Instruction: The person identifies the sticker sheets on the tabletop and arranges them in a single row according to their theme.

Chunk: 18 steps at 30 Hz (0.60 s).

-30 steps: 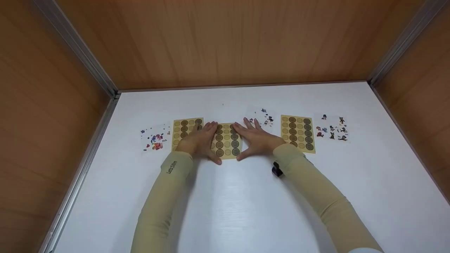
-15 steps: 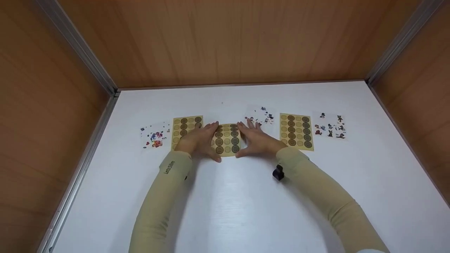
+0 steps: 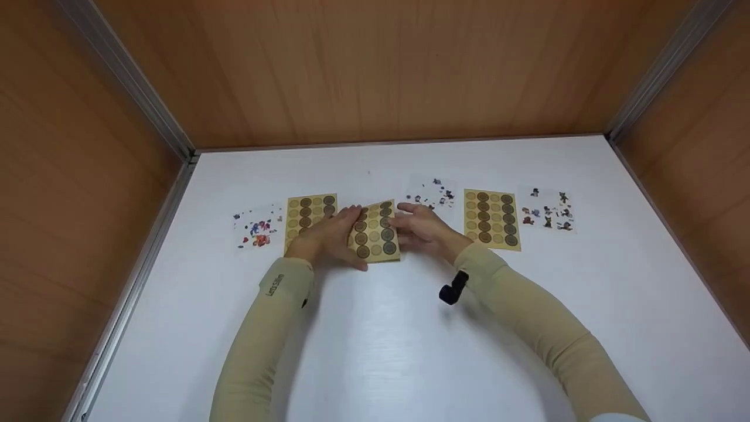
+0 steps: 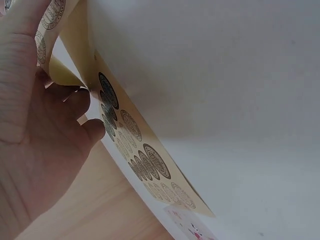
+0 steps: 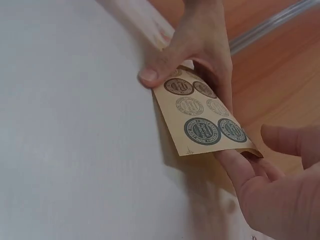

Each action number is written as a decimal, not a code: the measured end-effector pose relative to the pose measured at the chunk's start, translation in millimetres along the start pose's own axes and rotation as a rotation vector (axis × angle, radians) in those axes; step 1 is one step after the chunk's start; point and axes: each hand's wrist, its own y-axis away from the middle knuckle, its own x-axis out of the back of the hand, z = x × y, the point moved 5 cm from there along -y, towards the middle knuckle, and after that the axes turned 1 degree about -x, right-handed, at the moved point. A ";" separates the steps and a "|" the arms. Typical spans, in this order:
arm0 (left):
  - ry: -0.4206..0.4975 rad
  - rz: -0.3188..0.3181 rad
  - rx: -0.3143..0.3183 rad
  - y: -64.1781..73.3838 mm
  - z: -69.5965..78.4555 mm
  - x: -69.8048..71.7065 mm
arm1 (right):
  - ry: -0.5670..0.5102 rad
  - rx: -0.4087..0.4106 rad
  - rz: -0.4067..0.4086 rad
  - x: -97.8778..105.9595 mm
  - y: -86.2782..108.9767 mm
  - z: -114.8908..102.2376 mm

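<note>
Sticker sheet (image 3: 375, 236): right edge raised off surface (image 3: 375, 334) | gripped by left hand (image 3: 329, 235) | right hand (image 3: 429, 230) unclenched, fingers placed beneath | probably light, easily creased; best held by edges

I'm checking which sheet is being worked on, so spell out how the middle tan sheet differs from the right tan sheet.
The middle sheet is bent, its right side raised; the right sheet lies flat on the table.
The left hand holds the middle sheet, covering part of its left side; the right sheet has no fingers on it and shows almost whole.
Both are tan, with columns of light and dark circles.
</note>
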 end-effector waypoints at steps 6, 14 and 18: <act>0.005 0.014 -0.004 2.9 -0.8 -1.1 | -0.065 -0.017 0.046 0.4 -2.8 3.5; 0.015 0.034 -0.002 4.6 -3.1 -3.5 | -0.072 -0.011 0.067 1.9 -1.7 4.5; 0.025 0.037 0.015 6.7 -5.0 -2.2 | -0.104 -0.003 0.059 2.5 -1.2 4.3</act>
